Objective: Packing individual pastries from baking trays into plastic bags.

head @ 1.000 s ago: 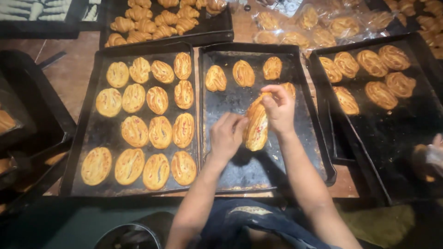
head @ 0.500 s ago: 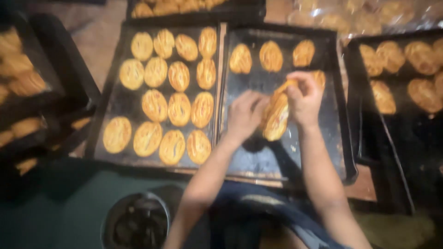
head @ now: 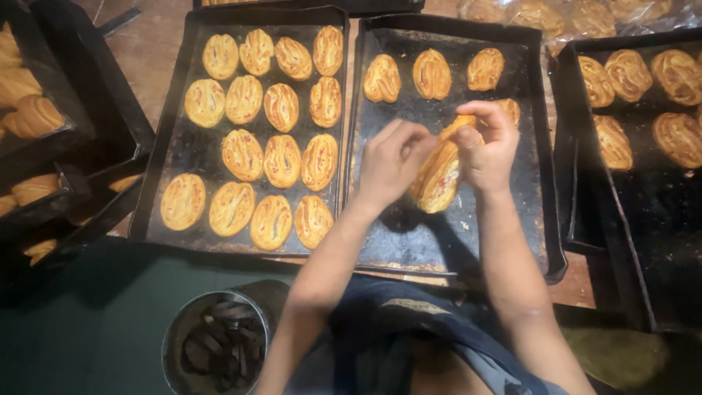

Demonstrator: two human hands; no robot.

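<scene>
Both hands meet above the middle baking tray (head: 537, 219), a dark, worn metal sheet that lies on a wooden surface. The right hand (head: 486, 143) is closed around a stack of golden, oval pastries (head: 439, 175), its fingers curled over the upper end of the stack and the thumb pressing the side, so the pastries stand tilted on edge above the tray rather than lying flat. The left hand (head: 391, 161) has its fingers bent and pressed against the other side of the same stack, steadying it (how many pieces the stack holds cannot be told, since they overlap). On the far part of this tray lie three single pastries (head: 431, 73) in a row, and a fourth shows partly behind the right hand. Just beside it, to the left, sits a full tray (head: 164, 146) with four rows of the same pastries laid flat and close together. To the right, another dark tray (head: 578, 183) carries more pastries, spread more loosely. At the far left, dark stacked trays (head: 95, 110) hold a few further pieces. Near the bottom edge, beside the left forearm, stands a round metal can (head: 175, 344) with dark pieces inside.
</scene>
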